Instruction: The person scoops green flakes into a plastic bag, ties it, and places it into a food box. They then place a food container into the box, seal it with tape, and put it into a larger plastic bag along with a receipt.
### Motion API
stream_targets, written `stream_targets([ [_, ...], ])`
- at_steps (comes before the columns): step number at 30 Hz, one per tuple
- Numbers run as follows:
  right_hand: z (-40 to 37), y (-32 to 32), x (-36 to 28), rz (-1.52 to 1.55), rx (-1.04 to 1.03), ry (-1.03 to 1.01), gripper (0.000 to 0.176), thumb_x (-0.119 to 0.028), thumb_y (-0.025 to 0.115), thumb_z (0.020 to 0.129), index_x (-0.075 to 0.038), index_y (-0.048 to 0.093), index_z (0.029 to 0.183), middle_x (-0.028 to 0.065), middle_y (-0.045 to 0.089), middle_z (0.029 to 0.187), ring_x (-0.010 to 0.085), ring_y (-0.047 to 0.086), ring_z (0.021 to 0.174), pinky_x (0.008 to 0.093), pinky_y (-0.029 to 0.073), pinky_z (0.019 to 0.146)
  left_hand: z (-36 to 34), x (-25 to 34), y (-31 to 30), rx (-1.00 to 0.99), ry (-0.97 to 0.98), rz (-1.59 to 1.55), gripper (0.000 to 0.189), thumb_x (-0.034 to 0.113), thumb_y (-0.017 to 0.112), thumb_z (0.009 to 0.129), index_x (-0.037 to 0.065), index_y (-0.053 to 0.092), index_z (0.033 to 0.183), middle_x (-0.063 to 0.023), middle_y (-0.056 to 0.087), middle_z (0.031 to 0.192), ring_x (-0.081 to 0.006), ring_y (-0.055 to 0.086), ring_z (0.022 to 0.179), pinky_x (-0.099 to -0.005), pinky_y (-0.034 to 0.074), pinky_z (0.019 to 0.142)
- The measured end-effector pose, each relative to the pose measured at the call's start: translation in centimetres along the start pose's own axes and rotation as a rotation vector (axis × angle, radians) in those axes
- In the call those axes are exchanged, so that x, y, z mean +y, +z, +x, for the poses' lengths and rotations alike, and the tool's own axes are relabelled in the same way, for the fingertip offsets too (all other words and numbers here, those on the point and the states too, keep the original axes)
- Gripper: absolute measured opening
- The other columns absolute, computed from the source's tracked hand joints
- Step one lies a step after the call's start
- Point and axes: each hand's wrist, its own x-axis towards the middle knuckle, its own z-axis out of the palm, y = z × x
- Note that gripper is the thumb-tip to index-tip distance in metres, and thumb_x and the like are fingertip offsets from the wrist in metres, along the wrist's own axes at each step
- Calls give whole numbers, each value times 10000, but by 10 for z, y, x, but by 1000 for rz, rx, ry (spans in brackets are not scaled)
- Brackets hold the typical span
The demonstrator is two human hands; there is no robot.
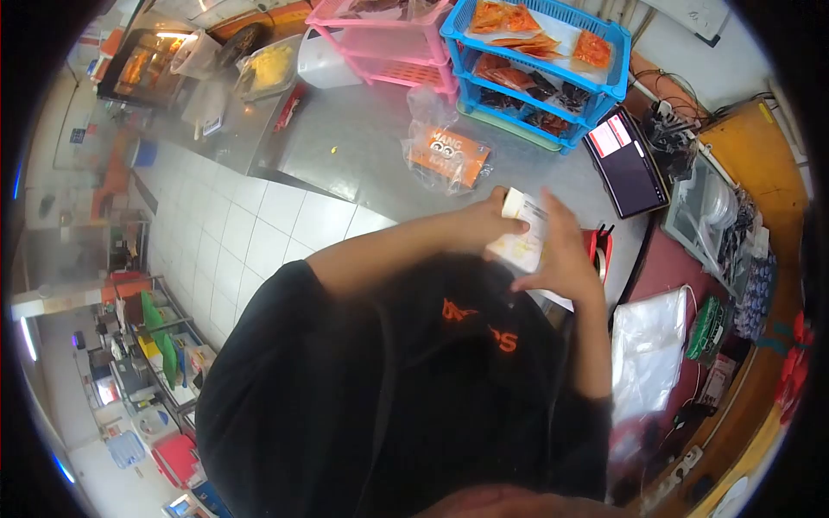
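My left hand (pixel 484 222) is closed around a small white box-like pack (pixel 528 245) with dark print and pale yellow marks, its thumb lying across the front. On the pack's other side, my right hand (pixel 566 250) is slightly blurred, its fingers and thumb spread apart around the pack's edge. Just beyond both hands, an orange printed card or packet (pixel 449 156) in a clear plastic bag (pixel 425 110) lies on the metal table (pixel 345 129). A red object (pixel 607 246) shows partly behind my right wrist.
A blue tiered rack (pixel 535 65) of packed food and a pink rack (pixel 389 47) stand at the back. Right of them leans a tablet (pixel 626 164) with its screen lit. White plastic bags (pixel 648 345) lie at the right, and a tray of yellow food (pixel 269 69) sits far left.
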Motion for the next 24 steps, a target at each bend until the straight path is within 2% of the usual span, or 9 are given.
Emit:
stream_targets([
  [3,20,12,-18,-26,-252,279,1160,-197,824,476,-22,173,1421,275,371,1307,425,402,1190,447,337,1015,-7,-3,-20,-67,67,24,546,266,617,868,4,321,1244,-140,529,1006,-188,575,800,-294,507,545],
  [5,28,19,-3,70,-227,331,1121,-171,775,499,-26,159,1424,266,337,1366,390,381,1248,429,350,1015,-9,-9,-46,493,556,490,519,250,653,837,3,366,1194,-145,493,981,-213,519,778,-324,466,684],
  [7,39,23,8,676,-155,339,1073,-143,734,562,-11,120,1431,202,283,1430,312,337,1295,414,326,1041,-6,-7,-87,1026,835,366,430,242,690,796,16,452,1072,-119,482,917,-221,478,778,-343,408,742],
  [9,58,34,8,1131,-125,390,925,-195,722,613,3,259,1390,164,425,1340,272,452,1216,402,384,999,15,-5,-119,1342,845,464,274,233,681,787,25,519,862,-95,486,770,-219,490,717,-352,415,678],
  [10,72,45,8,1392,-155,477,879,-238,729,639,10,309,1370,160,472,1297,266,507,1165,389,422,964,32,-12,-135,1327,841,452,274,233,681,787,25,519,862,-95,486,770,-219,490,717,-352,415,678],
  [12,118,85,3,1756,-109,271,728,-253,698,704,7,397,1313,138,533,1218,246,540,1121,377,443,947,63,-44,-158,1062,440,595,191,201,646,758,29,574,800,-115,564,745,-312,554,793,-423,431,696],
  [17,199,164,20,1812,-8,344,680,-170,664,749,34,354,1319,168,497,1233,280,517,1119,384,425,970,44,-87,-216,1035,704,376,145,87,551,762,-4,533,650,-102,551,678,-271,521,698,-390,410,615],
  [20,198,164,44,291,262,133,1017,-234,785,599,-13,200,1400,224,348,1346,361,382,1239,435,314,1056,22,-85,-223,776,834,159,118,39,524,758,-24,536,659,-112,556,707,-245,498,673,-349,395,594],
  [24,186,144,25,-101,-183,-65,971,-276,777,579,-9,271,1363,262,342,1322,432,383,1198,467,329,1026,18,-81,-211,524,1027,151,92,-15,514,744,-37,547,661,-110,552,722,-214,499,678,-310,396,596],
])
